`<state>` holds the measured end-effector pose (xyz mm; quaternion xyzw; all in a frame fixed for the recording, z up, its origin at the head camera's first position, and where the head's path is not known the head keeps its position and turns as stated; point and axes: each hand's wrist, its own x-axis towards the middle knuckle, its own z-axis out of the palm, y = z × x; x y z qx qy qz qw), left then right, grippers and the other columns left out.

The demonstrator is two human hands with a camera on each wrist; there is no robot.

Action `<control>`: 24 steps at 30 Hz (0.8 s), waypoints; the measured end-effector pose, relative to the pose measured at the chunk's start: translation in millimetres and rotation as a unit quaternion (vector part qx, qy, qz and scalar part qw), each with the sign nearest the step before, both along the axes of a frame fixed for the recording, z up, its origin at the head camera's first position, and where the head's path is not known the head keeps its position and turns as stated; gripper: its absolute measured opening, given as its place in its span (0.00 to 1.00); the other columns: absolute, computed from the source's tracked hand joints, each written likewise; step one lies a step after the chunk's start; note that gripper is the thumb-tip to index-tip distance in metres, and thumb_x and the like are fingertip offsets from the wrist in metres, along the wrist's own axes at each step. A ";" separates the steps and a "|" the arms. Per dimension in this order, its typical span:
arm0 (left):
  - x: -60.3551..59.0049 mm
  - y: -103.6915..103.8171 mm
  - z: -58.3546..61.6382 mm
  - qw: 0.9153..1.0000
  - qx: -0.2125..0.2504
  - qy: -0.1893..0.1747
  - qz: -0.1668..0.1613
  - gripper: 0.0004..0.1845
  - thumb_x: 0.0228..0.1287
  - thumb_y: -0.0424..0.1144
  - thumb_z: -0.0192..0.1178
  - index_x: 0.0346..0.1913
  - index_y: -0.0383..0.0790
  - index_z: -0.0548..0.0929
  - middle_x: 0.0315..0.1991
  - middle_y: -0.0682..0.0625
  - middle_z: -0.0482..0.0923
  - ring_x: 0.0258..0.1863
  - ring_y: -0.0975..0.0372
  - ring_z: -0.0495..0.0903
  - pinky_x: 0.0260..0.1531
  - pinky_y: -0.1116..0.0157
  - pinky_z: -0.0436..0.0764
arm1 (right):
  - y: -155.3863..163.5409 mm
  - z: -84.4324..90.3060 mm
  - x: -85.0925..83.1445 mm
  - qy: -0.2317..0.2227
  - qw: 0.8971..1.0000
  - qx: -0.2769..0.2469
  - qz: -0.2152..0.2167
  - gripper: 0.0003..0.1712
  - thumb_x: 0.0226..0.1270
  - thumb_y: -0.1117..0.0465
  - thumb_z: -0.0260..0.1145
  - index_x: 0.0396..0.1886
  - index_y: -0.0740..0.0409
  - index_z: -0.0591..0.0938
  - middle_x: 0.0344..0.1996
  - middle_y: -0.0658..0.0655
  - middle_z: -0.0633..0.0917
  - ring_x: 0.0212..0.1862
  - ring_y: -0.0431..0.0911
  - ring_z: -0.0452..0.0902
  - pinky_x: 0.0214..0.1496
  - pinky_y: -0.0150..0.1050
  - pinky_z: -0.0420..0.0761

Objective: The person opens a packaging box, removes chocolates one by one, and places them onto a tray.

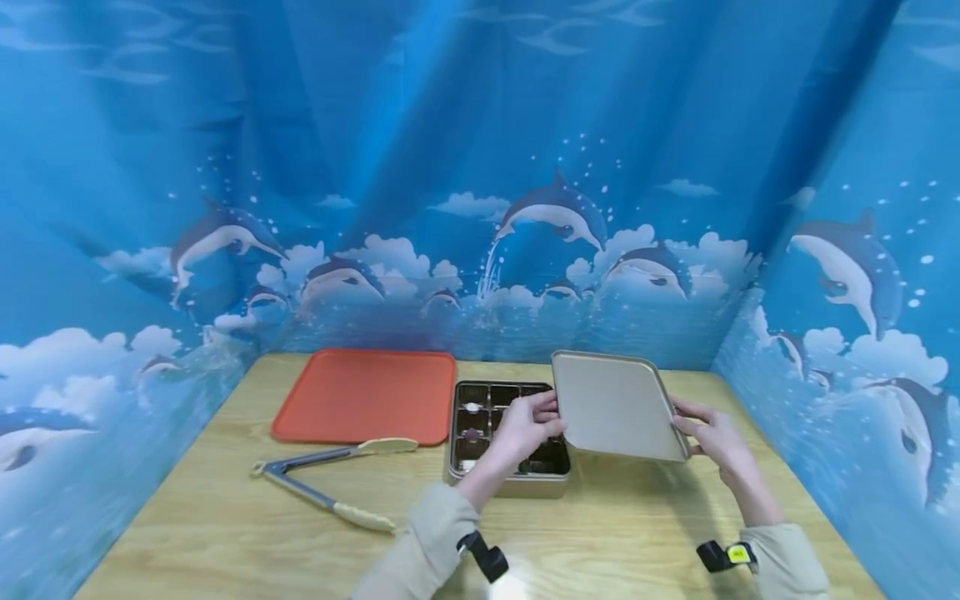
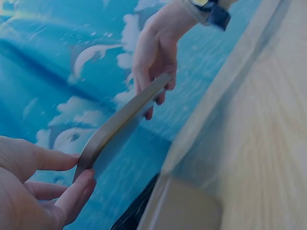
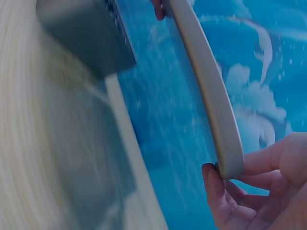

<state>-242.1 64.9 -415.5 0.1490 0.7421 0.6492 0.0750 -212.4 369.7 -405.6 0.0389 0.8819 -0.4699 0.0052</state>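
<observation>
A beige lid [image 1: 615, 406] hangs tilted in the air, to the right of and above a beige box [image 1: 504, 479] divided into several dark compartments. My left hand [image 1: 525, 429] pinches the lid's left edge [image 2: 120, 120] between thumb and fingers. My right hand [image 1: 712, 433] pinches its right edge [image 3: 211, 96] the same way. In the left wrist view the right hand [image 2: 153, 57] shows at the lid's far end. Small items lie in some compartments [image 1: 472, 421]; what they are I cannot tell.
An orange tray [image 1: 367, 396] lies flat at the back left of the wooden table [image 1: 225, 517]. Grey tongs [image 1: 330, 479] with cream tips lie open in front of it. Blue dolphin-print curtains [image 1: 480, 167] wall the table on three sides.
</observation>
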 end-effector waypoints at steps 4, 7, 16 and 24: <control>6.5 26.5 -5.4 1.000 -0.020 0.009 -0.003 0.27 0.61 0.26 0.68 0.64 0.30 0.79 0.52 0.40 0.85 0.50 0.54 0.86 0.48 0.65 0.84 | 23.7 -7.0 2.0 -0.004 1.000 0.021 -0.008 0.31 0.79 0.60 0.56 0.73 0.72 0.64 0.67 0.78 0.69 0.41 0.29 0.76 0.37 0.39 0.84; 12.2 43.6 -11.1 0.999 -0.032 0.000 -0.004 0.30 0.59 0.27 0.70 0.66 0.31 0.78 0.49 0.42 0.87 0.50 0.55 0.86 0.50 0.65 0.83 | 39.9 -12.4 3.1 -0.010 0.999 0.038 -0.010 0.30 0.79 0.60 0.57 0.72 0.72 0.65 0.66 0.78 0.71 0.45 0.39 0.81 0.38 0.41 0.85; 25.1 77.1 -30.7 0.994 -0.112 0.003 -0.008 0.34 0.58 0.31 0.72 0.69 0.36 0.76 0.46 0.47 0.88 0.47 0.58 0.86 0.44 0.67 0.83 | 71.0 -33.0 8.1 -0.042 0.997 0.055 -0.017 0.28 0.75 0.62 0.61 0.69 0.73 0.69 0.61 0.77 0.76 0.43 0.36 0.79 0.38 0.42 0.83; 38.0 93.6 -42.2 0.985 -0.174 0.016 -0.002 0.24 0.56 0.31 0.73 0.58 0.33 0.83 0.38 0.49 0.85 0.36 0.63 0.81 0.39 0.68 0.82 | 85.2 -47.5 11.5 -0.056 0.996 0.059 -0.031 0.27 0.70 0.66 0.65 0.65 0.73 0.73 0.51 0.71 0.85 0.37 0.36 0.78 0.35 0.42 0.83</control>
